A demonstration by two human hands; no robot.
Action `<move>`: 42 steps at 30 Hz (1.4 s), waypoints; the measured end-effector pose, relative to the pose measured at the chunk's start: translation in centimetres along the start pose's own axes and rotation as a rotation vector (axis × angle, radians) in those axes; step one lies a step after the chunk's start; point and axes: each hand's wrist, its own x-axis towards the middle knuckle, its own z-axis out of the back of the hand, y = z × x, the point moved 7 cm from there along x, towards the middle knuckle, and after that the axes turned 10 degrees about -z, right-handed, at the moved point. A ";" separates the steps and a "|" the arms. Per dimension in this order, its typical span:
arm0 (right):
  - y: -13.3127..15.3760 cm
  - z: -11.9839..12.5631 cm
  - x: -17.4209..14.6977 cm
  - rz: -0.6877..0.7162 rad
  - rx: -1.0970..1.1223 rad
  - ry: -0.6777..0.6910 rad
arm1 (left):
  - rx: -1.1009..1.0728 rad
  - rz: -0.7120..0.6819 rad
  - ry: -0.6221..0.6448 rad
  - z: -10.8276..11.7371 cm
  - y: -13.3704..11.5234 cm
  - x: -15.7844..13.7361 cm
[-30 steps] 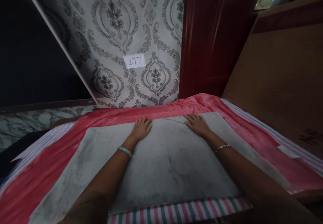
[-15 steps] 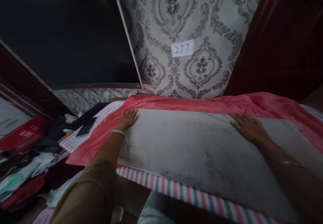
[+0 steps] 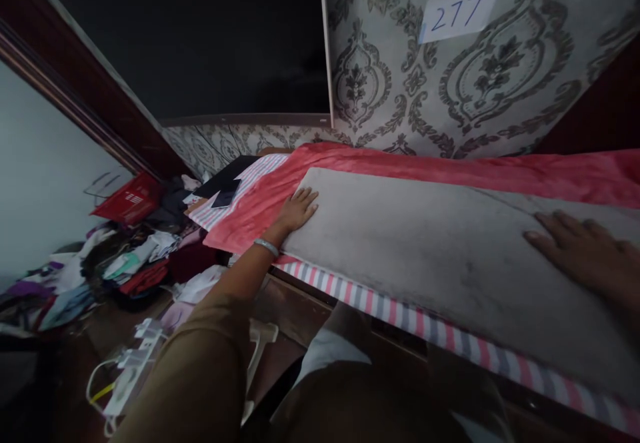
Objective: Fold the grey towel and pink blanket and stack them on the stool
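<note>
A long, flat grey piece [image 3: 400, 236], fabric-like with dark smudges and a crease near its far edge, lies spread in front of me. My left hand [image 3: 299, 210] rests palm down on its left end, fingers stretched out. Farther right, my right hand [image 3: 580, 250] lies flat on the same piece near the crease, fingers spread. Neither hand grips anything. Beneath the grey piece is a crumpled red cloth [image 3: 260, 210], and a striped cloth [image 3: 380, 304] shows along the near edge.
A dark phone-like slab [image 3: 226, 194] lies left of the red cloth. Piled clothes [image 3: 150, 256], a red basket [image 3: 131, 200] and a white power strip [image 3: 133, 370] are on the left. A large dark screen [image 3: 200, 43] and patterned wall [image 3: 415, 83] stand behind.
My view has turned left, bringing more of the clothes pile and the power strip into sight. Both hands stay flat at about the same spots on the grey piece.
</note>
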 end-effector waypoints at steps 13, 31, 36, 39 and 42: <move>-2.6 1.7 -4.5 -0.114 0.044 0.065 | 0.044 0.001 0.027 0.1 1.9 -3.4; 4.7 3.3 -11.5 0.301 0.242 -0.073 | -0.147 -0.670 -0.069 3.1 -23.7 4.2; 8.0 3.5 -9.5 0.309 0.267 -0.144 | -0.046 -0.542 -0.097 2.4 -27.4 10.1; 8.5 3.4 -7.2 0.314 0.268 -0.183 | -0.013 -0.474 -0.173 1.9 -26.8 12.6; 8.7 3.2 -4.2 0.313 0.253 -0.171 | -0.009 -0.459 -0.207 1.3 -25.8 14.8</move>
